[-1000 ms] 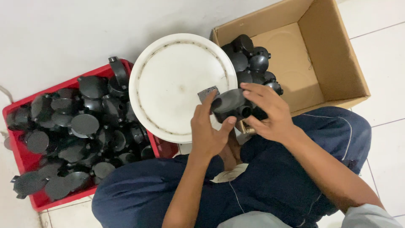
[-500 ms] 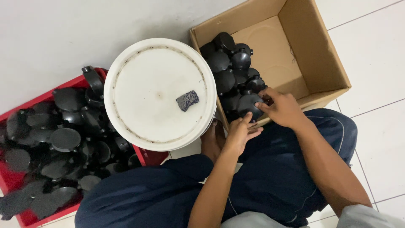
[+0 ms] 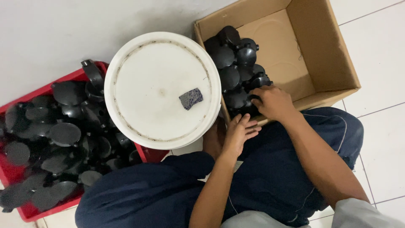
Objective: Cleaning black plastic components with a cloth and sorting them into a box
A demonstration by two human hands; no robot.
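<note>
My right hand reaches over the near wall of the cardboard box, its fingers curled on a black plastic part at the near end of a pile of similar black parts. My left hand lies flat with fingers apart just outside the box's near corner, holding nothing. A small dark scouring pad lies on the white bucket lid to the left of both hands.
A red crate at the left holds several black round parts. The white bucket stands between the crate and the box. My legs in dark blue trousers fill the lower middle, on a white tiled floor.
Both hands held a black part over the lid's edge; my right hand has carried it into the box. The pad now lies on the lid, and my left hand has dropped, open.
</note>
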